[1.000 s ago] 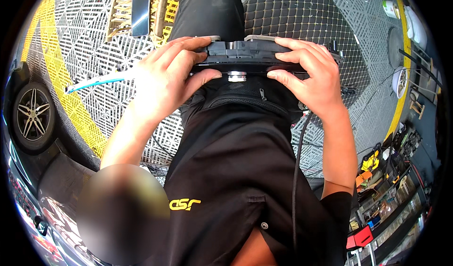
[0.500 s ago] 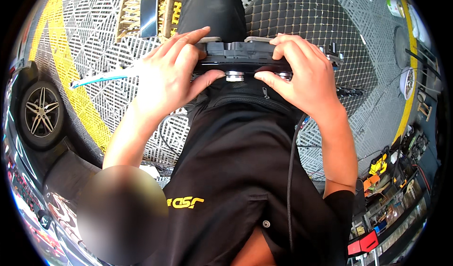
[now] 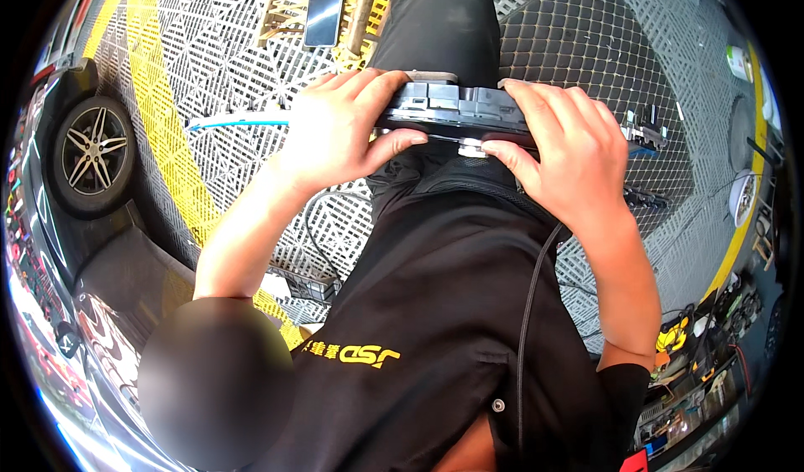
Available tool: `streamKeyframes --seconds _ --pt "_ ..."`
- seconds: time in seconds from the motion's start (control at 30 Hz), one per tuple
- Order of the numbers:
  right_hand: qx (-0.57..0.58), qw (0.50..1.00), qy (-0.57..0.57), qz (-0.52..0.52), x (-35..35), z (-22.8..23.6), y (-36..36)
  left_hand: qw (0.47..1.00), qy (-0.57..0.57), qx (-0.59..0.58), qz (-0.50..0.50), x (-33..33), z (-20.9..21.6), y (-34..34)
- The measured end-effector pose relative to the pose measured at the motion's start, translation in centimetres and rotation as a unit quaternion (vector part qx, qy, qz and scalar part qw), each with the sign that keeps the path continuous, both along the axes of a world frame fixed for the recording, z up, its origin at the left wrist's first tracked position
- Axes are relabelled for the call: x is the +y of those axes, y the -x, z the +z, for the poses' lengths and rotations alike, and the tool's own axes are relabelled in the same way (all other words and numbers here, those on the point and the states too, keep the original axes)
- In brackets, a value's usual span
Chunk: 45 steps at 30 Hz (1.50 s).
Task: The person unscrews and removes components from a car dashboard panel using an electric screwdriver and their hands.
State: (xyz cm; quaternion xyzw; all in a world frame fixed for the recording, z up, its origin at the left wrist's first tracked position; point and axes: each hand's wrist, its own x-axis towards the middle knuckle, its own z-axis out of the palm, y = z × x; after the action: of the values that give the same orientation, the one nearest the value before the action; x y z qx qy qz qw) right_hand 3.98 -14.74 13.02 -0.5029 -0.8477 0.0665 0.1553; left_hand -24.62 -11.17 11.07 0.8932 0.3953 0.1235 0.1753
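Both my hands grip a long black plastic panel (image 3: 456, 108) with silver knobs, which looks like a car control panel. It is held above my lap. My left hand (image 3: 335, 128) wraps its left end, fingers over the far side and thumb on the near side. My right hand (image 3: 574, 149) clasps the right end the same way, its thumb beside a silver knob (image 3: 471, 147). The panel's moulded housing faces up, and its right end sits slightly lower. A thin blue-and-white strip (image 3: 243, 124) shows just left of my left hand; its other end is hidden.
A phone (image 3: 325, 10) lies on a slatted wooden stool (image 3: 280, 11) ahead. Right of my leg is a black quilted mat (image 3: 578, 41), with small dark parts (image 3: 645, 128) on it. A car wheel (image 3: 94, 145) stands at left. Assorted tools (image 3: 703, 346) crowd the lower right.
The whole view has shifted, so my hands and the panel appear further right. The panel has tilted, showing more of its housing, and its right end has dropped slightly. Both hands keep their grip.
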Motion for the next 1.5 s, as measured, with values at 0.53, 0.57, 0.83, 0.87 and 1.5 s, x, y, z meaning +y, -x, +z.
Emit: streamKeyframes --seconds 0.53,0.57,0.83,0.87,1.5 --pt "0.063 0.973 0.219 0.039 7.8 -0.3 -3.8 0.928 0.367 -0.045 0.045 8.0 0.0 3.2" --pt "0.077 0.963 0.252 0.050 8.2 0.1 -4.0 0.907 0.407 -0.104 0.036 8.0 -0.4 3.3" --pt "0.138 0.949 0.284 -0.011 9.9 0.1 -6.7 0.931 0.337 -0.124 0.061 9.4 -1.5 3.5" --pt "0.120 0.928 0.348 -0.052 10.4 0.7 -6.6 0.942 0.315 -0.105 0.053 10.1 -1.9 3.8" --pt "0.221 0.890 0.393 -0.069 10.7 -0.8 -10.0 0.852 0.509 -0.125 -0.006 13.0 -2.6 6.3"
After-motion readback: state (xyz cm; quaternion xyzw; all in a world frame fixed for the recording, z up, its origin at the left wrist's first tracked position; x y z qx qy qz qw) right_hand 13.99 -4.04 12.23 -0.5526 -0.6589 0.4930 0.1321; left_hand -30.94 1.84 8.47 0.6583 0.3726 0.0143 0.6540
